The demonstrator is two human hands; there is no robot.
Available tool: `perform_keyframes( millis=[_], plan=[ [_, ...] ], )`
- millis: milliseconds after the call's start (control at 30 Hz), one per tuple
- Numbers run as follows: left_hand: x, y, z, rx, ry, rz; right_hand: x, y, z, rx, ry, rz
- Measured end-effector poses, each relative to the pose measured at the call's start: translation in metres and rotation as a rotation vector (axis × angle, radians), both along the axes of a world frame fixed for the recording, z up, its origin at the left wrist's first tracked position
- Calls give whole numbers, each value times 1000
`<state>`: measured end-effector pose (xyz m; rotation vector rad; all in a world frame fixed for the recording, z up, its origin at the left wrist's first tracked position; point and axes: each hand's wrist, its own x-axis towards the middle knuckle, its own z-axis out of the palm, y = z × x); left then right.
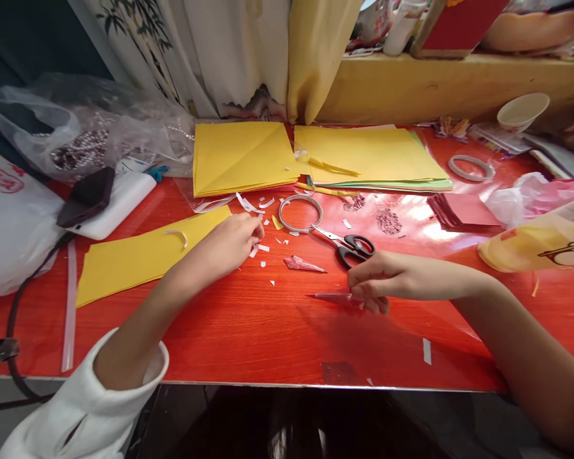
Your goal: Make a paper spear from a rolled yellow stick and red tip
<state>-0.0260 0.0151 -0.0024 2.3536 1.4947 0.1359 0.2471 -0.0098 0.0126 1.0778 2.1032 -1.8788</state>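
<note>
Thin as Film, Pinched at the Broad End

On a glossy red wood-grain counter, rectangular yellow paper stacks line the far side. In front of them we find two bare hands at work. The right hand has its grip narrowed on a slim, see-through pinkish-red cone, low over the counter's middle. The left hand curls its fingers; we cannot tell whether its grip holds anything.

Black-handled metal scissors lie between the hands, blade tips close by a pale round tape ring.

The held cone runs sideways, its long axis roughly parallel to the counter's near edge, its sharp tip aimed left. We judge it very light, thin-walled and slick, easily crushed, with the tip most apt to bend; the broad end, where the fingers are, looks the best place for a soft pinch.

Just beyond it, a pinkish-red, crinkled pointed piece lies the opposite way, tip to the right and angled slightly nearer us; we would expect similar delicacy. Smallest of all, white paper scraps dot the surface beside the left hand.
</note>
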Motion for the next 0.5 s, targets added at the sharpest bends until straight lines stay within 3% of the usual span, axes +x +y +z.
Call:
perform_keyframes(
  millis=[367,500],
  plan=[
    [-7,3,-5,50,199,-176,-1,0,-7,-14,-26,163],
    [-7,4,-5,200,277,-104,-3,-1,-8,-30,-34,171]
  ],
)
